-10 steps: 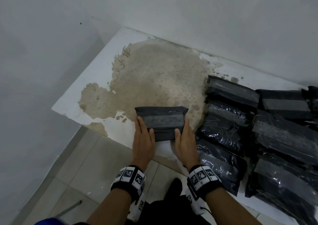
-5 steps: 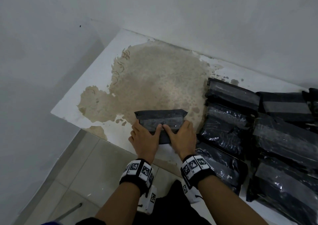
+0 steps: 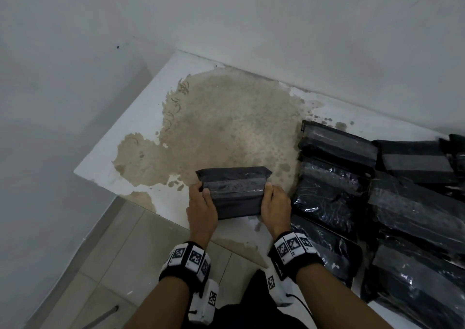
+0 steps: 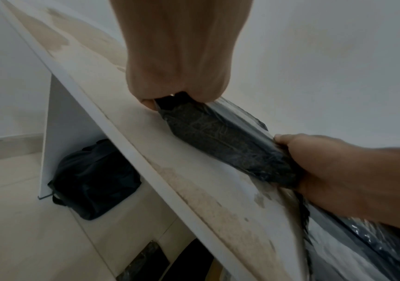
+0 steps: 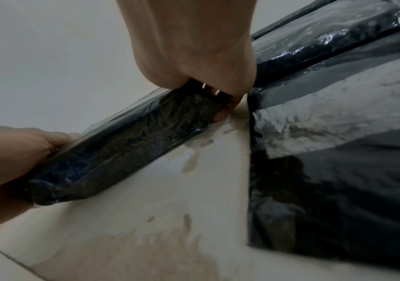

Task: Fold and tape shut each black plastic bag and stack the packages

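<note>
Now the taped package (image 3: 232, 192) sits lower centre of frame on the tabletop (image 3: 141, 137). Left hand (image 3: 201, 206) and right hand (image 3: 274, 206) each have a closed grip on one end. Taping looks done; next, probably lift it onto the stacked packages (image 3: 392, 202) at right.

left hand (image 3: 202, 208) and right hand (image 3: 275, 206) apart again, gripping the package's (image 3: 232, 191) ends

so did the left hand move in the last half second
Yes: the left hand slid leftward along the package, from its middle to its left end.
</note>
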Motion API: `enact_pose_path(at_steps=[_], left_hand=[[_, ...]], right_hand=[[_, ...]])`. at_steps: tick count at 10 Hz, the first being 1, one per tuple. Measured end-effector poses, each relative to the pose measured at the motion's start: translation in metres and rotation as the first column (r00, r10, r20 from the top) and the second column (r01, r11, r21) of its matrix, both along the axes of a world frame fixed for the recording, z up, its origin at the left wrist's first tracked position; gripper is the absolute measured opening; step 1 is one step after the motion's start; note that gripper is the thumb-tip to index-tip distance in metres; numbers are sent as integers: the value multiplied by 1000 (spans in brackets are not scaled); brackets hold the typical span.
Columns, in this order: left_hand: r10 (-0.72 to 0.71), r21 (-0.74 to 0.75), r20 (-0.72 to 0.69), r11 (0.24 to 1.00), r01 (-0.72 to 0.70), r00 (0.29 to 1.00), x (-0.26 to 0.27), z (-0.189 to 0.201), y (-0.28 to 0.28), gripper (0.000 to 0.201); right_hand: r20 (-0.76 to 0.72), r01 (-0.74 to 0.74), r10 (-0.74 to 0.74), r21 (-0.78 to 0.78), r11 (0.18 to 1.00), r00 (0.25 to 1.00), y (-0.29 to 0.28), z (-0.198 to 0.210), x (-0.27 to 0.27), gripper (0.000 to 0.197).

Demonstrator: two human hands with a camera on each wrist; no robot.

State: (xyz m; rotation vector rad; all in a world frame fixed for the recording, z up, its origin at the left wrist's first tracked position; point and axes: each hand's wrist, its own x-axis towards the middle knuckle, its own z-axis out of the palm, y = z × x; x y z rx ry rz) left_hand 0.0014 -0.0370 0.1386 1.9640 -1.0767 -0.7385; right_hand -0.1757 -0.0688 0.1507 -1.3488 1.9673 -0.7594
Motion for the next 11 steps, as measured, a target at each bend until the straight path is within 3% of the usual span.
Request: enact_pose_path(at_steps=[2, 4, 5, 6, 7, 8, 9, 10, 11], left_hand=[[58, 88, -5, 994, -57, 998, 7, 8, -23, 20], [67, 220, -118, 975, -40, 991, 15, 20, -48, 24], [11, 206, -192, 978, 30, 981, 22, 24, -51, 24], [-152, 140, -195, 974, 181, 969, 26, 30, -54, 34], [-291, 152, -160, 937, 315, 943, 24, 33, -58, 44], [-382, 171, -124, 901, 399, 916, 26, 29, -61, 50], [-398, 179, -119, 893, 414, 910, 34, 20, -63, 49], [-361, 161, -66, 916, 367, 930, 42, 17, -75, 45], [-350, 103, 57, 934, 343, 935, 51, 20, -84, 40]], right_hand=[[-108, -30, 42, 111, 993, 993, -15, 16, 3, 63], [-14, 81, -80, 246, 966, 997, -21, 21, -1, 54], [9, 63, -68, 270, 961, 998, -20, 19, -5, 53], [91, 88, -116, 271, 959, 989, -13, 17, -6, 56], [136, 116, -155, 257, 959, 979, -5, 24, -8, 51], [190, 40, -90, 256, 966, 978, -1, 29, -10, 48], [180, -45, -10, 298, 954, 984, -3, 39, -16, 37], [38, -67, 58, 323, 944, 998, -8, 56, -26, 33], [6, -51, 51, 235, 971, 999, -9, 63, -33, 27]])
